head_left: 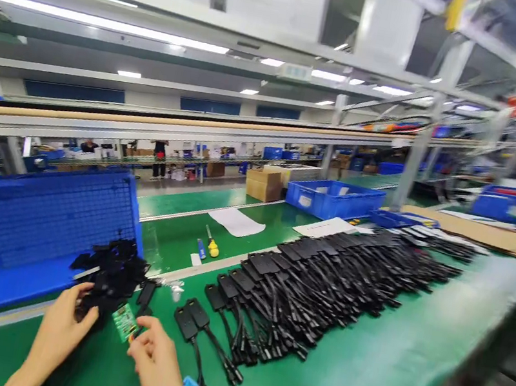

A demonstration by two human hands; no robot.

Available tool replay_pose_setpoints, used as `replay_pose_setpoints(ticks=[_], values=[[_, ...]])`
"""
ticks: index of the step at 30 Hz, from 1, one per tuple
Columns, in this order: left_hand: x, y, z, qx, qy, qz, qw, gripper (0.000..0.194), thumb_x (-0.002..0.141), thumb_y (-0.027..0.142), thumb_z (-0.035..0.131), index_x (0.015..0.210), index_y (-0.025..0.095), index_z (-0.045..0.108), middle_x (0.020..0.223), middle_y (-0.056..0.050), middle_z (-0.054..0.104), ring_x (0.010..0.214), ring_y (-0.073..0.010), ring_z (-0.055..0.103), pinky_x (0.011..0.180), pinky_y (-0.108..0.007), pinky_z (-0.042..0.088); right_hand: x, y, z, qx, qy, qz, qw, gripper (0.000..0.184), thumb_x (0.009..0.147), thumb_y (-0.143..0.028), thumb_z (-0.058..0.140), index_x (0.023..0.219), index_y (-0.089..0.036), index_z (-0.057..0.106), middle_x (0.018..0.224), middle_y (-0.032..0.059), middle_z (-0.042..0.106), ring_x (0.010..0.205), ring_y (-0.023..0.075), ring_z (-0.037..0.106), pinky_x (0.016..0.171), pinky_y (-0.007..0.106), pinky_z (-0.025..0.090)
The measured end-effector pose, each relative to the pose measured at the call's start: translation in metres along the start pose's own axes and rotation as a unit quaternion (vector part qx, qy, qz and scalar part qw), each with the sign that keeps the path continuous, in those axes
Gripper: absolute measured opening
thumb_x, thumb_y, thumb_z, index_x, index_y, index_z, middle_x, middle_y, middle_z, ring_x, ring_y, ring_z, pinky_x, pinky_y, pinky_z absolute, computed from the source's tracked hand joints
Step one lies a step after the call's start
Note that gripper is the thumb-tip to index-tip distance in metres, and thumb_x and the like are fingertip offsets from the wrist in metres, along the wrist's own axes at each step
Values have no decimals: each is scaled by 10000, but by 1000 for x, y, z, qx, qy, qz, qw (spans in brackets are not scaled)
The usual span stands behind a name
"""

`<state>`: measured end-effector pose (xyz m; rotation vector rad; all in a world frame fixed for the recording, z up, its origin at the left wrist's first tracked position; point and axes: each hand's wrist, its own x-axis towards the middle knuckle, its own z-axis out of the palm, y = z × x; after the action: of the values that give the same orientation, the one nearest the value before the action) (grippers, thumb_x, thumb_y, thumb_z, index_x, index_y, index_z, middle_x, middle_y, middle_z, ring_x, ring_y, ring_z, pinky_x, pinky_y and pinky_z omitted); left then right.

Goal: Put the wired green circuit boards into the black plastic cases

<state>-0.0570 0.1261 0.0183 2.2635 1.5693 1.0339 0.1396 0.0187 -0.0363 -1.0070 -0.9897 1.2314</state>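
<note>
Between the thumb and fingers of my right hand (154, 356) is a small green circuit board (124, 322), held near its lower right edge. A blue band circles that wrist. My left hand (63, 325) is at the near edge of a heap of black plastic pieces (113, 271), thumb and index finger apart; I cannot tell whether it grips any piece. Two black boxed cable assemblies (192, 319) lie just right of my right hand. Beyond them stretches a long row of similar black cables with flat housings (292, 283).
A big blue bin (36, 230) lies tipped toward me behind the heap. A yellow-handled screwdriver (213, 248), a blue tube (201, 249) and white paper (236, 221) lie farther back. Beyond stand a cardboard box (263, 185) and a blue crate (335, 200). A shelf rail crosses above.
</note>
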Motion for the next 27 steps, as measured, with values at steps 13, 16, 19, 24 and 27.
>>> replay_pose_setpoints(ticks=[13, 16, 19, 24, 27], values=[[-106, 55, 7, -615, -99, -200, 756, 469, 721, 269, 775, 1136, 132, 605, 1119, -126, 597, 997, -199, 569, 877, -271, 457, -36, -14, -3, -178, -75, -126, 973, 228, 853, -330, 555, 998, -203, 677, 877, 54, 569, 687, 149, 518, 602, 250, 403], [-110, 56, 12, -638, -96, -205, 736, 406, 768, 270, 740, 1129, 146, 601, 1102, -121, 603, 967, -194, 571, 838, -281, 478, -38, -14, -4, -199, -74, -127, 969, 235, 865, -327, 551, 1023, -209, 678, 895, 60, 561, 719, 157, 533, 610, 250, 414], [-113, 53, 16, -648, -86, -208, 727, 393, 804, 268, 703, 1161, 166, 573, 1107, -118, 594, 973, -209, 565, 845, -337, 493, -38, -14, -5, -204, -69, -132, 967, 247, 879, -333, 539, 1048, -211, 672, 886, 60, 553, 728, 157, 536, 603, 244, 418], [-116, 51, 17, -657, -100, -197, 720, 460, 839, 258, 659, 1264, 170, 507, 1196, -144, 555, 1092, -264, 523, 930, -423, 461, -40, -12, -5, -203, -74, -144, 966, 259, 889, -313, 526, 1086, -210, 658, 879, 56, 550, 709, 145, 535, 593, 235, 428], [-116, 53, 16, -656, -111, -194, 721, 454, 855, 260, 636, 1279, 181, 493, 1241, -151, 536, 1136, -285, 507, 937, -424, 454, -40, -13, -4, -220, -77, -151, 961, 246, 881, -276, 530, 1075, -211, 666, 882, 54, 559, 703, 143, 541, 598, 235, 436]])
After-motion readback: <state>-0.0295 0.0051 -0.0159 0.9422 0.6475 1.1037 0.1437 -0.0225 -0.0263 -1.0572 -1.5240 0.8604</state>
